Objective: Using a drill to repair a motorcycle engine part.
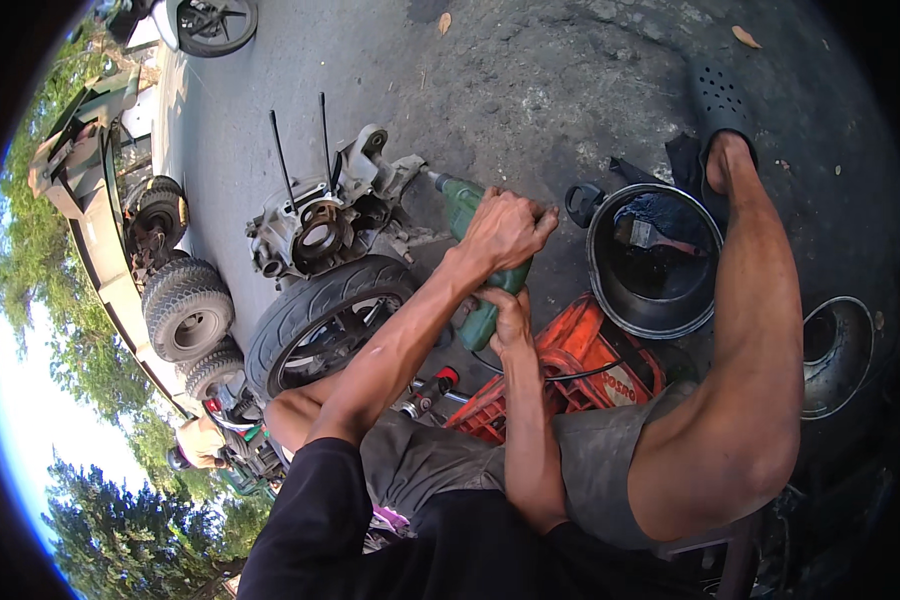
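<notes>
Both hands grip a green power drill at a scooter engine.
Left hand (pixel 505 228) wraps the drill (pixel 478 262) body; right hand (pixel 511 318) clasps its handle, bit against the engine (pixel 320 222) above the rear tyre (pixel 315 300), beside an orange crate (pixel 570 365).

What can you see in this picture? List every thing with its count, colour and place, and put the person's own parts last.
Power drill: one, green, centre, bit against the engine.
Engine assembly: one, grey metal, left of the drill.
Motorcycle wheel: one, black tyre, below the engine.
Small knobbly tyres: several, grey-black, far left.
Basin: one, black, right of centre, holding a brush.
Crate: one, orange-red, under the hands.
Metal bowl: one, grey, far right.
Left hand: on top of the drill.
Right hand: around the drill's grip.
</notes>
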A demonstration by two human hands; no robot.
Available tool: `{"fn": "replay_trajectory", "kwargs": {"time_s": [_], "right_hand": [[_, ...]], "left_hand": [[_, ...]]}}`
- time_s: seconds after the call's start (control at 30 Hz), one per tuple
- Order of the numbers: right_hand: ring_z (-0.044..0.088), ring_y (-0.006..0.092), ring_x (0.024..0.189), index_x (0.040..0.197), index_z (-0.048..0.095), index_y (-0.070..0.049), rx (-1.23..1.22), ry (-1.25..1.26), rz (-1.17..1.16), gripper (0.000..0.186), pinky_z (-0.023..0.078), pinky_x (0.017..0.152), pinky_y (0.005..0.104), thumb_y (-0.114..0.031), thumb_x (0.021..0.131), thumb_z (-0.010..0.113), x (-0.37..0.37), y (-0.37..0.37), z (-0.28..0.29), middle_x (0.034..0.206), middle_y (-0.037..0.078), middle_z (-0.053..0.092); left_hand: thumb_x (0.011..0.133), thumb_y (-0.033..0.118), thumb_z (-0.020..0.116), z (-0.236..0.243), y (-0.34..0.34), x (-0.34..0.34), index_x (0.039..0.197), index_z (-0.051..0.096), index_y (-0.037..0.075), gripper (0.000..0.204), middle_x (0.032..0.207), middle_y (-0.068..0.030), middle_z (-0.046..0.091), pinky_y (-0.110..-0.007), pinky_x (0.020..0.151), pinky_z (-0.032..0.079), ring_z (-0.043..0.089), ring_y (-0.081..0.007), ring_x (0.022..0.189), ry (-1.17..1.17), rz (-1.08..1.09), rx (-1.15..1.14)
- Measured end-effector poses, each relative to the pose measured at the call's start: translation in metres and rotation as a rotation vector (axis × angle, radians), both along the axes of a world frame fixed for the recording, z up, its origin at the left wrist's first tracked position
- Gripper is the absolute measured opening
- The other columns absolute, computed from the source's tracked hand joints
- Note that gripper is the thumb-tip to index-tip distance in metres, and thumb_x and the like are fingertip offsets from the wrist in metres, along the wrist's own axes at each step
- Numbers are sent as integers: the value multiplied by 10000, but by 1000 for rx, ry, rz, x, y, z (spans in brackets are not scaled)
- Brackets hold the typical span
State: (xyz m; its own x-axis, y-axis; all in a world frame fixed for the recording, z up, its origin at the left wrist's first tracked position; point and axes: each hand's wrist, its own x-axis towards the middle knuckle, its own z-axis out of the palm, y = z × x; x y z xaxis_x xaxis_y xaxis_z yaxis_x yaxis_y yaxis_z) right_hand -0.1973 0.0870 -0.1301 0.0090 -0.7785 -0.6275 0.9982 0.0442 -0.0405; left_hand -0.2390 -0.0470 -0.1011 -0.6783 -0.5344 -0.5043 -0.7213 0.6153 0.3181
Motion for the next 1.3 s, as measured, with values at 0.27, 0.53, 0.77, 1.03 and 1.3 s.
{"fn": "replay_trajectory", "kwargs": {"time_s": [0.27, 0.53, 0.77, 1.03, 1.3], "right_hand": [[601, 181, 621, 906, 615, 60, -57, 43, 30, 188, 491, 587, 301, 16, 723, 619, -28, -6, 11, 754, 107, 621], [577, 224, 656, 1085, 538, 127, -135, -317, -116, 400, 509, 656, 391, 11, 705, 582, -44, 4, -3, 903, 214, 603], [565, 218, 644, 1129, 549, 108, -105, -332, 15, 445, 482, 641, 399, -47, 715, 606, -40, 2, -13, 916, 218, 617], [641, 233, 648, 1091, 567, 89, -6, -267, 155, 432, 545, 605, 366, -49, 690, 645, -27, -5, -10, 866, 163, 637], [624, 197, 615, 1120, 513, -27, 88, 94, 70, 390, 515, 524, 300, -286, 890, 692, -33, -26, 11, 820, 96, 629]], "left_hand": [[973, 418, 457, 29, -23, -19, 760, 711, 57, 490, 615, -161, 615, -450, 827, 421, 608, -364, 687, -41, -130, 15], [940, 520, 465, 14, -34, -39, 730, 720, 22, 598, 665, -217, 640, -494, 902, 429, 646, -400, 776, -303, -121, 6], [938, 508, 471, 2, -31, -19, 747, 714, -19, 611, 746, -271, 649, -517, 917, 429, 642, -438, 825, -289, -16, -130], [945, 502, 463, -2, -34, 12, 740, 710, -13, 606, 761, -282, 645, -513, 934, 421, 633, -446, 845, -357, 54, -127], [949, 485, 463, 10, -51, 4, 718, 699, 3, 585, 755, -269, 644, -511, 904, 433, 620, -450, 832, -368, 116, -36]]}}
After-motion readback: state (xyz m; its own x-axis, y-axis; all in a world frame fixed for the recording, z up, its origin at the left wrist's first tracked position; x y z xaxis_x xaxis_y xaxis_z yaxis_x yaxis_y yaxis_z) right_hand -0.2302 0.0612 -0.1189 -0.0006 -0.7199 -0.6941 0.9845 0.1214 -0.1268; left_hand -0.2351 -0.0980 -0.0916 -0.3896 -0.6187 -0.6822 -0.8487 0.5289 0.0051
